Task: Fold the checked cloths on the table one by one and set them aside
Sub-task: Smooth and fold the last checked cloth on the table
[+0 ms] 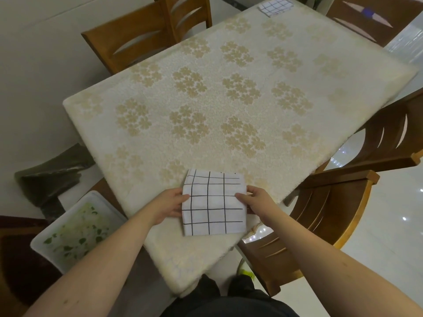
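Left hand (pixel 170 207) pinches the folded checked cloth's (pixel 214 205) left edge, right hand (pixel 257 200) pinches its right edge; cloth sits between them at the table's (pixel 229 99) near corner, long axis running away from the person. Cloth count: two, second cloth (pixel 275 6) at the far corner.

- I see a table (pixel 229 72) under a cream cover with tan flower clusters.
- Wooden chairs stand around it: one at the far left (pixel 137 42), two on the right (pixel 332 216).
- A white bin (pixel 57 239) with green scraps sits low on my left.
- A glossy pale floor (pixel 393 236) lies beyond.
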